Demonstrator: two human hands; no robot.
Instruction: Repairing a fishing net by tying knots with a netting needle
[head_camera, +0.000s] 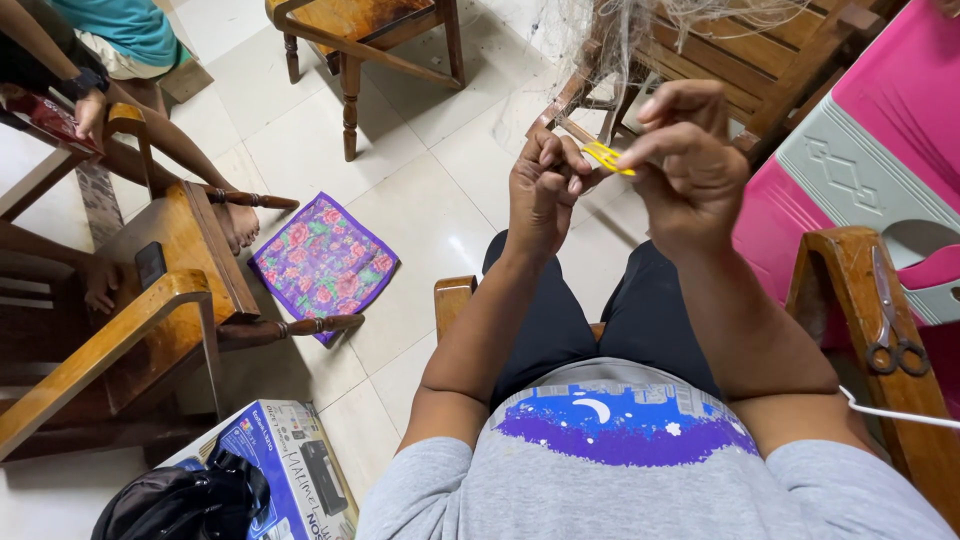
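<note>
Right between both hands' fingers: yellow netting needle, pinched.

The flat yellow plastic netting needle looks smooth and slightly glossy. The fine whitish mesh netting is thin, translucent filament. The brown wooden armchair arm at the right edge is varnished and glossy; the dark metal scissors on it look dull. The pale floor tiles are glazed and reflective. The purple floral cloth square is matt.

open: tiled floor | blocked: netting, wooden chair, pink bin
</note>
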